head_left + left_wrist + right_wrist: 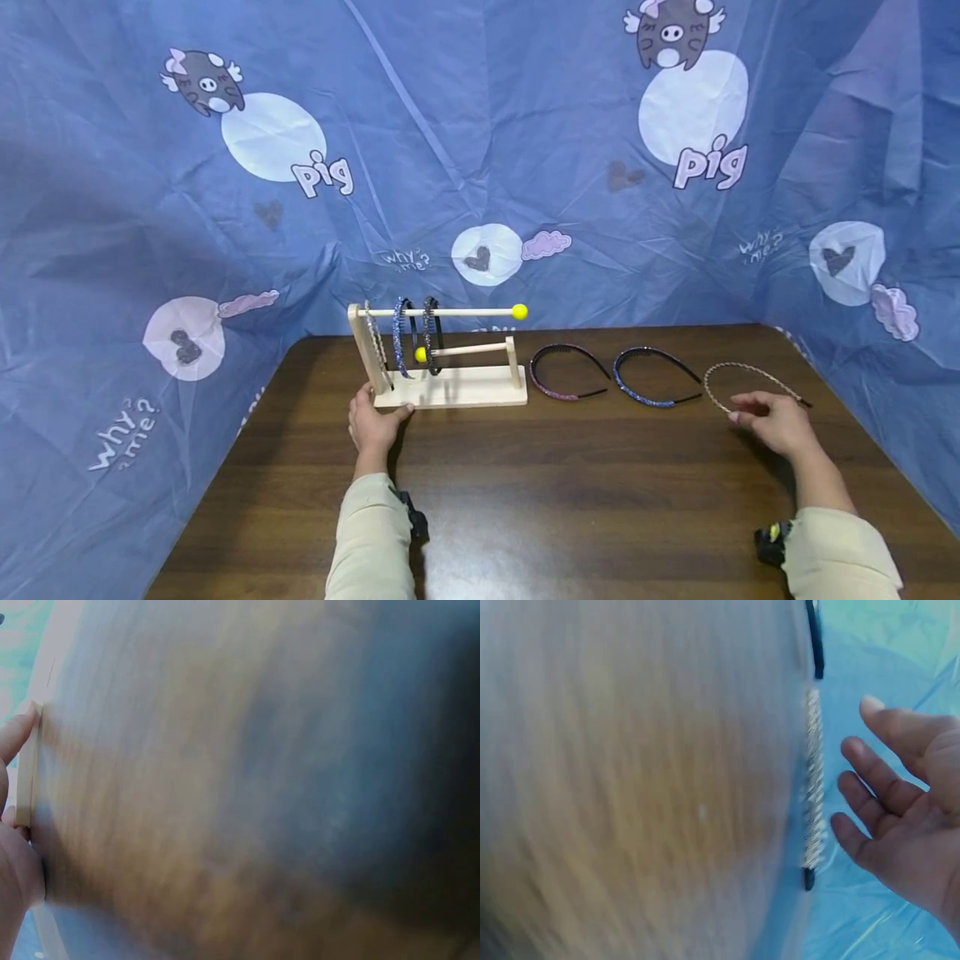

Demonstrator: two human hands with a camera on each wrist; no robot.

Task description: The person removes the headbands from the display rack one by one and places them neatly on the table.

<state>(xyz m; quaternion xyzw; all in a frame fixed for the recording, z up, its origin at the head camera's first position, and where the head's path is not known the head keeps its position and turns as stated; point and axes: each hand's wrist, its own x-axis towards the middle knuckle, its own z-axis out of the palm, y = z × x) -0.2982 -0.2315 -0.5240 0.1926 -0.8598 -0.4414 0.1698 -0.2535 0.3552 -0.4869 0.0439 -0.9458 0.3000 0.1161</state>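
A pale wooden headband stand point(450, 388) with two rods and yellow end balls stands at the table's back left. My left hand point(373, 425) grips the left corner of its base, thumb along the front edge; in the left wrist view the fingers point(16, 733) meet the wood. On the upper rod hang a silver headband point(376, 337), a blue glittery headband point(400, 342) and a dark beaded headband point(428, 333). At the right, my right hand point(776, 423) hovers by a braided beige headband point(738, 365) with loosely bent fingers; a gap shows between them in the right wrist view.
Between stand and right hand lie a dark pink headband point(552, 392) and another blue headband point(637, 400) on the brown wooden table point(570, 508). A blue printed cloth point(480, 150) hangs behind the table and along its sides.
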